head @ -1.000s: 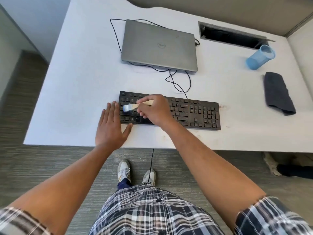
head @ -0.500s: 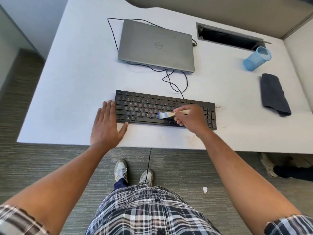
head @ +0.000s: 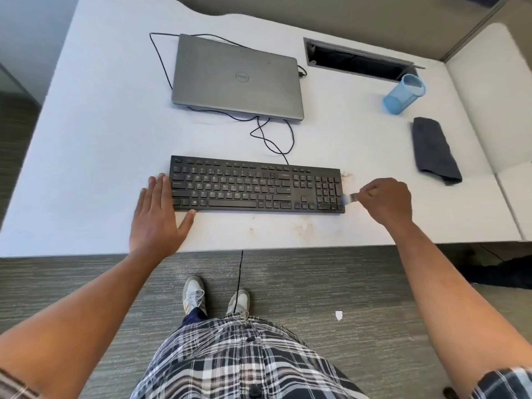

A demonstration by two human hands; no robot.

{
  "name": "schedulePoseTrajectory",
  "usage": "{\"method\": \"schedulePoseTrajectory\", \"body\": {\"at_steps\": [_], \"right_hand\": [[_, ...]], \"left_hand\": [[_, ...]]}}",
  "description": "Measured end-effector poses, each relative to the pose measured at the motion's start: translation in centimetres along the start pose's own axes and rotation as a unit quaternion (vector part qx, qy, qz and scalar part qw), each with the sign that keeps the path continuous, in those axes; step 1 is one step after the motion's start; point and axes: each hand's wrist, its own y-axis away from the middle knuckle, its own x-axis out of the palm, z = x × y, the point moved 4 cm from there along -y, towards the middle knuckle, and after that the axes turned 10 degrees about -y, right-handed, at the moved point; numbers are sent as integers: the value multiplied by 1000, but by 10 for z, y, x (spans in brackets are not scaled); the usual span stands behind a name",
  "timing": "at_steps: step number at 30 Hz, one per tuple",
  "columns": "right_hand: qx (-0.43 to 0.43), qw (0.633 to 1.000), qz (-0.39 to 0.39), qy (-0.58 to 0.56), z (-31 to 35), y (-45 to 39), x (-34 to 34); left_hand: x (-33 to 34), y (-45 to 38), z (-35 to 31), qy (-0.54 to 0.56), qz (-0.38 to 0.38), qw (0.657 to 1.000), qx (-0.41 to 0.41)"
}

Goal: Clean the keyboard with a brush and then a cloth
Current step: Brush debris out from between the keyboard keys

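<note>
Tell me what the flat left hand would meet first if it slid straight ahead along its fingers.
Probably nothing: the left hand lies beside the black keyboard, fingers pointing over bare white desk to its far edge.

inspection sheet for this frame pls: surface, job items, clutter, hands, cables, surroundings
Surface: white desk, faint stains near its front edge.
Job's things: black keyboard flat; brush at its right end; dark cloth lying far right, untouched.
Clutter: closed laptop; blue cup.
Hands: left hand flat beside keyboard's left end; right hand grips brush.
Cables: black cable looped between laptop and keyboard.
Surroundings: grey carpet, white scrap on it.
</note>
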Motion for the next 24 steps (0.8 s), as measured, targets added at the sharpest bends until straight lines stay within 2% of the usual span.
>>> {"method": "schedulePoseTrajectory", "body": {"at_steps": [2, 5, 9, 14, 17, 19, 24], "right_hand": [[-28, 999, -31, 32, 11, 3, -8], [-45, 995, -36, -77, 36, 9, 2], [-26, 962, 75, -261, 89, 34, 48], [-58, 913, 214, -343, 175, 74, 121], [-72, 902, 260, -337, 209, 89, 159], [-84, 907, 274, -308, 222, 92, 176], [-134, 932, 252, -226, 232, 76, 184]], "left_hand": [[0, 0, 0, -1, 0, 1000, 2], [0, 0, 1, 1, 2, 1000, 0], [-3, 0, 0, 0, 11, 1000, -2], [-6, 1, 0, 12, 19, 1000, -9], [-7, 1, 0, 27, 10, 1000, -9], [-6, 1, 1, 36, 5, 999, -8], [-4, 0, 2, 34, 1, 999, -1]]}}
